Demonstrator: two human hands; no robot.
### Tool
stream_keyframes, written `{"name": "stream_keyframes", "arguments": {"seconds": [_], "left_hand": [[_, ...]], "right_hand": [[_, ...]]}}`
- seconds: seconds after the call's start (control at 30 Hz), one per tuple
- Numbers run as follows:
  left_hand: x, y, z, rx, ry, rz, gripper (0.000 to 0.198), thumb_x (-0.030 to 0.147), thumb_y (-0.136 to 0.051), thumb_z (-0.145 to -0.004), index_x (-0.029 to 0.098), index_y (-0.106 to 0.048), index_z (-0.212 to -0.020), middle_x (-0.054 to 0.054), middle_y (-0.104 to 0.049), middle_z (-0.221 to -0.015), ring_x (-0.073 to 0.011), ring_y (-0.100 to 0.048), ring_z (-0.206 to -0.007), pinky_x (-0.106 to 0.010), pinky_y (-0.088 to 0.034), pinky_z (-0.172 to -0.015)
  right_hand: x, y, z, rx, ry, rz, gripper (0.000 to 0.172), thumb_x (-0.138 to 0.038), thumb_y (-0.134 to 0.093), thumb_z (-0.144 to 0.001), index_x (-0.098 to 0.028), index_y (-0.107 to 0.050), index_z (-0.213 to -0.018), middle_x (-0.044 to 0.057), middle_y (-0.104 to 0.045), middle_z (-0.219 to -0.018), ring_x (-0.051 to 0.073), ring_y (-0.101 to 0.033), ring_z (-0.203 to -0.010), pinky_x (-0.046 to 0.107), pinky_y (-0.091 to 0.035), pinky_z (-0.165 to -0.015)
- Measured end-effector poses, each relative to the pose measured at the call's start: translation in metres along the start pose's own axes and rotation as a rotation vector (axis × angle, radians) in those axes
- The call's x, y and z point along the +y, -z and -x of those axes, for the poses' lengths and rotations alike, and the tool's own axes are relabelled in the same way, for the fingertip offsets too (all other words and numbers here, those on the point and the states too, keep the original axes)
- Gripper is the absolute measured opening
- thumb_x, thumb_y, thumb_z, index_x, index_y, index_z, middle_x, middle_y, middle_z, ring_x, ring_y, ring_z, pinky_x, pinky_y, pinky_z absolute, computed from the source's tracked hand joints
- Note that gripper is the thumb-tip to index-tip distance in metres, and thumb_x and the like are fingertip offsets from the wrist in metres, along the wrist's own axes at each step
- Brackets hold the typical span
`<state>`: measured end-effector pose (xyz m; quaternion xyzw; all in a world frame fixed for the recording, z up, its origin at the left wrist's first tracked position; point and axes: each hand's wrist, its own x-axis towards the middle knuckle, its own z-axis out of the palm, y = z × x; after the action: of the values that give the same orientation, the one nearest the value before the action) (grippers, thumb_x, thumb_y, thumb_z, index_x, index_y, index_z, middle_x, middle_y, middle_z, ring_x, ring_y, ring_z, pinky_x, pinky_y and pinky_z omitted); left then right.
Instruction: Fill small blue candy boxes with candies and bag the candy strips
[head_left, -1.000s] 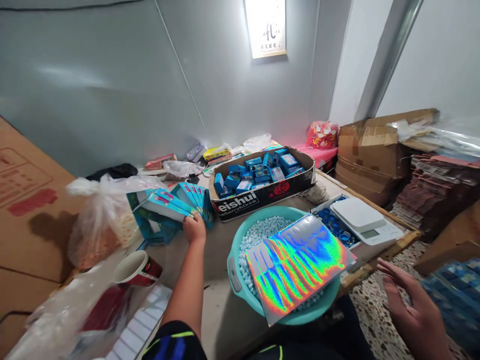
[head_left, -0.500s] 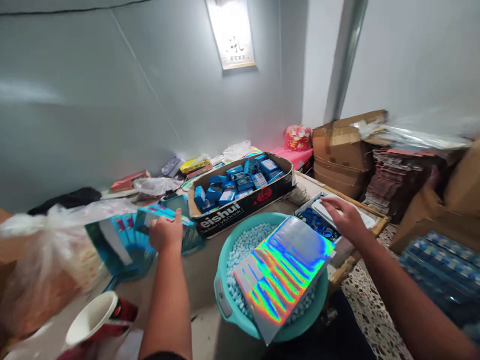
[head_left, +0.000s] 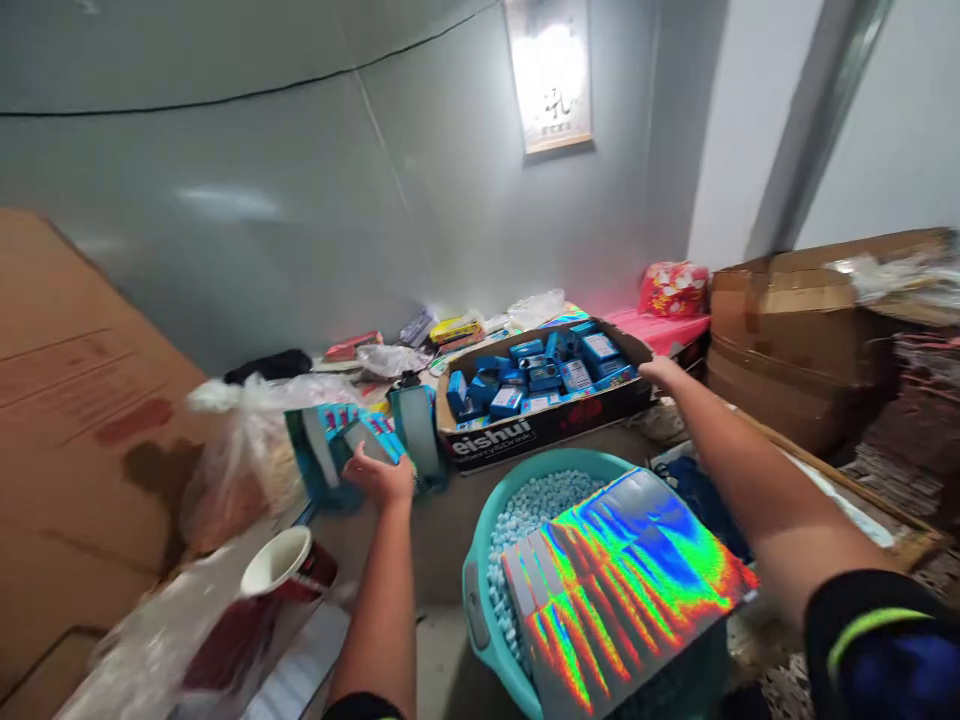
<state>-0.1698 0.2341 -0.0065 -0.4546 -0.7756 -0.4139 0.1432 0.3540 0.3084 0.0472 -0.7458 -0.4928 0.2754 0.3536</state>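
My left hand [head_left: 384, 476] grips a fanned stack of flat blue printed packs [head_left: 352, 440] standing on the table at the left. My right hand [head_left: 661, 372] reaches far forward to the right rim of a black cardboard tray [head_left: 540, 430] filled with small blue boxes [head_left: 525, 378]; its fingers are hidden behind the rim and the wrist. Below my right arm, a teal basin [head_left: 480, 590] holds pale blue pellets, and a holographic rainbow sheet [head_left: 622, 580] lies across it.
A red paper cup [head_left: 281, 565] lies tilted at the near left beside a clear plastic bag [head_left: 240, 450]. Brown cardboard [head_left: 75, 400] leans at the left. Stacked cartons [head_left: 795, 320] stand at the right. A red bag [head_left: 673, 288] and loose packets lie by the wall.
My right hand has moved from the scale area forward to the black tray's right rim. My left hand stays on the blue packs. The camera has swung left and tilted.
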Motion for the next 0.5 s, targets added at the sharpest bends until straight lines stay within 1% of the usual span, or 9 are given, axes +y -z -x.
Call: {"name": "stream_keyframes", "arguments": {"seconds": [0.07,0.13,0.2,0.23,0.27,0.33,0.43,0.47,0.5], "left_hand": [[-0.007,-0.004,0.014,-0.01,0.097,-0.042,0.025,0.02,-0.06,-0.076,0.012,-0.059,-0.099,-0.021,-0.059,-0.104,-0.037,-0.055,-0.109,-0.05,-0.046,-0.093],[-0.007,-0.004,0.025,-0.044,0.14,-0.052,0.012,0.022,-0.054,-0.083,0.014,-0.062,-0.088,-0.018,-0.062,-0.093,-0.0327,-0.06,-0.095,-0.044,-0.049,-0.086],[-0.002,0.004,0.032,-0.054,0.132,-0.033,0.015,0.025,-0.051,-0.088,0.016,-0.063,-0.085,-0.016,-0.064,-0.092,-0.0299,-0.062,-0.094,-0.039,-0.049,-0.086],[0.002,0.012,0.034,-0.05,0.112,-0.016,0.018,0.027,-0.051,-0.09,0.016,-0.064,-0.087,-0.016,-0.066,-0.096,-0.0287,-0.062,-0.097,-0.037,-0.049,-0.088],[0.006,0.021,0.035,-0.044,0.086,0.002,0.02,0.029,-0.05,-0.092,0.016,-0.065,-0.09,-0.015,-0.067,-0.099,-0.0276,-0.062,-0.1,-0.036,-0.048,-0.09],[0.012,0.04,0.036,-0.036,0.032,0.032,0.025,0.035,-0.051,-0.094,0.016,-0.066,-0.095,-0.014,-0.069,-0.105,-0.0259,-0.062,-0.106,-0.033,-0.047,-0.094],[0.015,0.058,0.036,-0.021,-0.01,0.052,0.034,0.044,-0.051,-0.095,0.014,-0.066,-0.101,-0.014,-0.069,-0.108,-0.0261,-0.062,-0.106,-0.034,-0.046,-0.096],[0.015,0.06,0.034,-0.012,-0.014,0.051,0.037,0.046,-0.05,-0.094,0.013,-0.066,-0.102,-0.015,-0.069,-0.108,-0.0264,-0.063,-0.104,-0.034,-0.046,-0.095],[0.014,0.059,0.033,-0.01,-0.02,0.047,0.04,0.047,-0.051,-0.093,0.012,-0.066,-0.102,-0.016,-0.07,-0.107,-0.0266,-0.064,-0.102,-0.034,-0.047,-0.093]], "right_hand": [[0.011,0.001,0.004,-0.03,0.014,-0.003,0.038,-0.03,-0.058,-0.089,-0.007,-0.065,-0.118,0.018,-0.072,-0.09,0.031,-0.07,-0.086,0.042,-0.059,-0.075],[0.02,0.006,0.014,-0.019,0.048,0.009,0.044,-0.036,-0.053,-0.092,-0.007,-0.062,-0.124,0.022,-0.071,-0.106,0.034,-0.068,-0.103,0.047,-0.056,-0.088],[0.028,0.014,0.036,0.03,0.144,0.025,0.055,-0.04,-0.054,-0.092,-0.004,-0.056,-0.133,0.026,-0.064,-0.126,0.037,-0.058,-0.124,0.051,-0.048,-0.104],[0.031,0.018,0.053,0.058,0.225,0.029,0.06,-0.042,-0.055,-0.092,-0.004,-0.052,-0.139,0.027,-0.058,-0.135,0.037,-0.052,-0.132,0.053,-0.042,-0.11],[0.034,0.022,0.074,0.09,0.355,0.031,0.064,-0.043,-0.054,-0.092,-0.005,-0.049,-0.143,0.027,-0.054,-0.141,0.036,-0.048,-0.135,0.054,-0.039,-0.113],[0.04,0.028,0.125,0.105,0.628,0.041,0.065,-0.048,-0.052,-0.095,-0.011,-0.046,-0.147,0.023,-0.051,-0.146,0.034,-0.048,-0.137,0.055,-0.038,-0.114],[0.045,0.026,0.208,-0.043,0.89,0.167,0.052,-0.046,-0.058,-0.095,-0.025,-0.054,-0.143,0.012,-0.054,-0.147,0.029,-0.047,-0.139,0.052,-0.037,-0.118],[0.046,0.023,0.232,-0.121,0.925,0.233,0.052,-0.046,-0.063,-0.093,-0.029,-0.056,-0.141,0.01,-0.051,-0.15,0.03,-0.042,-0.143,0.055,-0.034,-0.119],[0.047,0.019,0.25,-0.217,0.925,0.313,0.058,-0.047,-0.071,-0.087,-0.032,-0.056,-0.141,0.009,-0.047,-0.155,0.033,-0.037,-0.147,0.06,-0.03,-0.12]]}}
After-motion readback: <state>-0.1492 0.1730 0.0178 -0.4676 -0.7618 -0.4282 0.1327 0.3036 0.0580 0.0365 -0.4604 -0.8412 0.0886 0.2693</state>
